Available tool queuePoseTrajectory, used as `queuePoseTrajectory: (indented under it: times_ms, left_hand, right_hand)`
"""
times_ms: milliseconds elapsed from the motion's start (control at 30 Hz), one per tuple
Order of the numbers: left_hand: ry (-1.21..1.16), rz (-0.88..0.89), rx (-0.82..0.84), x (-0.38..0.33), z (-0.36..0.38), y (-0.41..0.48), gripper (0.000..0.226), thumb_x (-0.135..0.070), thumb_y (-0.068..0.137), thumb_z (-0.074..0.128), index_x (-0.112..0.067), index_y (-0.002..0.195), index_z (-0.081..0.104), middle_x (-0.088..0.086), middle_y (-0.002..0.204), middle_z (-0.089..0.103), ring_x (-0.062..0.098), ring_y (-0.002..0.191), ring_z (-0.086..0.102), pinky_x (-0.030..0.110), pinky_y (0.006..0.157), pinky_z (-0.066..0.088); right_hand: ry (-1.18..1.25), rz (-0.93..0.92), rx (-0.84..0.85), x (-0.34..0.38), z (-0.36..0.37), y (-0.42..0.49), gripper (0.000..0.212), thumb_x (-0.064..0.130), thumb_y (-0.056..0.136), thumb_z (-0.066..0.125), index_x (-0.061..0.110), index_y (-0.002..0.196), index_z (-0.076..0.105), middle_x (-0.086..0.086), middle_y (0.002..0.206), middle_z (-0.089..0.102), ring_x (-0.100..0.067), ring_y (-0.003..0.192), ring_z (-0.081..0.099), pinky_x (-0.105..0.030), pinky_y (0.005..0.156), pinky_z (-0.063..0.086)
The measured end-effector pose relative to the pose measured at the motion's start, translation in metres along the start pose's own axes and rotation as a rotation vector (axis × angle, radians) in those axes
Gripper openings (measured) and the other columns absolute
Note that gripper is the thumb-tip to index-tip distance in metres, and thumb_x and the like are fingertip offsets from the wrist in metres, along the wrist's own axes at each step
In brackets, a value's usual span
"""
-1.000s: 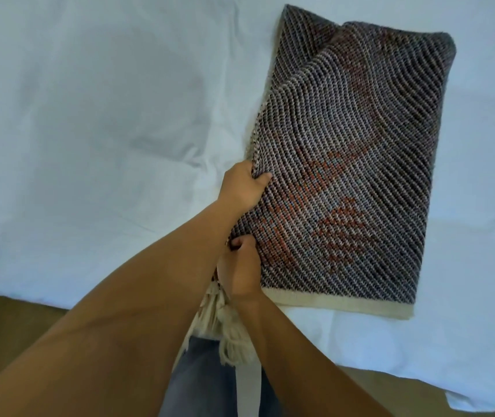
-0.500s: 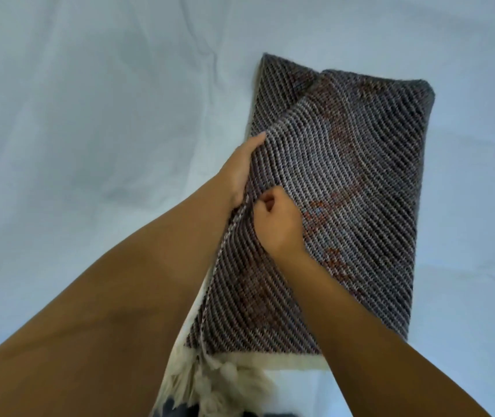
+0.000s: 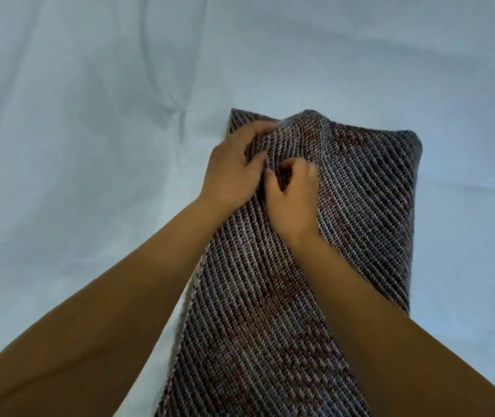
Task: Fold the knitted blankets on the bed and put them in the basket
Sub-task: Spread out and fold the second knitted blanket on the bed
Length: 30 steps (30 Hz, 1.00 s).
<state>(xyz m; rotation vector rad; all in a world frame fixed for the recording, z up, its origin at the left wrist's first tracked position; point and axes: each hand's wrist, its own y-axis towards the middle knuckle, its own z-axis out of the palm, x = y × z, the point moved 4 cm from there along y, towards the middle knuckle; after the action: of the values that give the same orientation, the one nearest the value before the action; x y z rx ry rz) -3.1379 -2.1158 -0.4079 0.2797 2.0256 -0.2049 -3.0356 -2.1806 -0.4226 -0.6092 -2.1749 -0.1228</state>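
Both hands (image 3: 265, 188) gripping knitted blanket (image 3: 270, 326)

Wrinkled white bedsheet (image 3: 90, 145), creased.

The blanket (image 3: 270, 311) is seen to be a coarse knitted cloth, matt, ribbed in diagonal rows of grey, dark and rust-red yarn. The bed sheet (image 3: 90, 145) beneath is noted as smooth, matt pale woven cloth, lightly creased.

grey-and-rust knitted blanket (image 3: 270, 311) lies folded lengthwise.
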Motion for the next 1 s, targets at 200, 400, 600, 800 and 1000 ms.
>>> queuePoseTrajectory:
  times_ms: [200, 400, 600, 800, 1000]
  left_hand:
    - [-0.278, -0.627, -0.089, 0.055, -0.002, -0.001, 0.063, -0.003, 0.079, 0.058, -0.022, 0.135, 0.035, 0.005, 0.113, 0.053, 0.021, 0.104, 0.057, 0.037, 0.094, 0.047]
    - [-0.335, -0.608, -0.057, 0.027, 0.005, 0.050, 0.062, -0.020, 0.074, 0.075, -0.015, 0.126, 0.042, 0.004, 0.113, 0.057, 0.017, 0.103, 0.058, 0.033, 0.094, 0.048]
    - [-0.045, -0.108, -0.246, -0.005, -0.002, 0.034, 0.041, 0.001, 0.078, 0.053, -0.023, 0.111, 0.055, -0.016, 0.101, 0.059, -0.001, 0.096, 0.057, 0.015, 0.091, 0.045]
    - [0.081, -0.487, -0.027, 0.046, 0.006, 0.040, 0.055, -0.007, 0.081, 0.052, -0.016, 0.134, 0.039, 0.007, 0.127, 0.052, 0.020, 0.111, 0.053, 0.038, 0.097, 0.044]
    - [-0.271, -0.749, 0.054, 0.047, 0.007, 0.076, 0.083, -0.040, 0.073, 0.069, -0.007, 0.139, 0.033, 0.008, 0.132, 0.049, 0.022, 0.106, 0.053, 0.035, 0.084, 0.046]
  right_hand:
    - [-0.277, -0.076, 0.342, -0.018, 0.021, -0.005, 0.046, 0.036, 0.090, 0.052, 0.009, 0.127, 0.047, -0.009, 0.132, 0.039, -0.026, 0.122, 0.030, -0.036, 0.106, 0.026]
    - [-0.242, -0.105, 0.341, -0.020, 0.016, -0.002, 0.043, 0.032, 0.091, 0.052, 0.007, 0.126, 0.047, -0.011, 0.129, 0.042, -0.026, 0.121, 0.032, -0.036, 0.106, 0.029]
    - [-0.138, -0.113, 0.223, -0.018, 0.012, 0.004, 0.039, 0.024, 0.090, 0.052, 0.006, 0.125, 0.046, -0.009, 0.124, 0.043, -0.021, 0.117, 0.034, -0.031, 0.103, 0.029]
    - [-0.162, -0.105, 0.312, -0.026, 0.015, 0.018, 0.036, 0.024, 0.092, 0.050, 0.007, 0.124, 0.049, -0.007, 0.124, 0.046, -0.021, 0.118, 0.037, -0.027, 0.102, 0.029]
    - [-0.330, -0.092, -0.067, -0.047, -0.050, 0.072, 0.045, 0.031, 0.091, 0.051, 0.009, 0.130, 0.045, -0.013, 0.137, 0.039, -0.026, 0.129, 0.030, -0.040, 0.111, 0.022]
